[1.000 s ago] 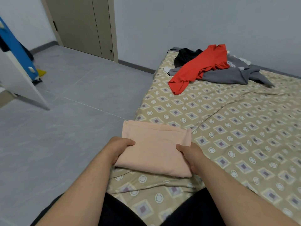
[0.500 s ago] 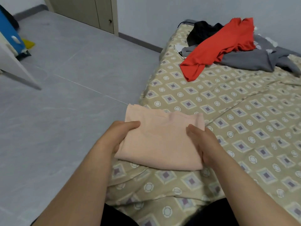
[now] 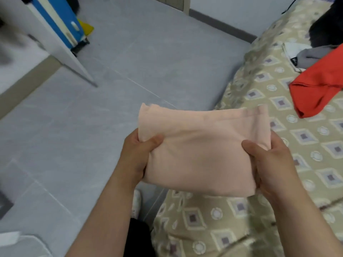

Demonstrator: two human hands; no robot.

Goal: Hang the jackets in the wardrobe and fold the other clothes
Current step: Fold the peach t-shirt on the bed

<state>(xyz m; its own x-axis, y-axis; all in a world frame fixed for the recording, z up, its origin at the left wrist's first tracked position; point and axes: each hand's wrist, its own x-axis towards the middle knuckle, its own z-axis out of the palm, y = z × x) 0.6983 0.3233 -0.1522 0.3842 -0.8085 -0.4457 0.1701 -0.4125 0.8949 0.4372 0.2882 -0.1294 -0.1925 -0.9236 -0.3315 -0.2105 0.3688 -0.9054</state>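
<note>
Left hand [image 3: 138, 156] and right hand [image 3: 272, 164] each grip, thumb on top, one side of the folded peach garment [image 3: 202, 154], held above the bed edge [image 3: 232, 93]; beyond lie red garment [image 3: 323, 84] and grey garment [image 3: 313, 54].

Bedroom in a home. A bed [image 3: 259, 219] is seen at right, covered with a beige sheet [image 3: 306, 145] printed with diamonds and rings. Loose clothes are heaped on it: a red garment [image 3: 319, 86], a grey garment [image 3: 311, 54] and a black garment [image 3: 326, 32]. A folded pink garment [image 3: 200, 154] is held at the bed's edge. The floor [image 3: 130, 71] is laid with grey tiles. A dark skirting board [image 3: 222, 26] is set along a pale wall [image 3: 241, 8].
</note>
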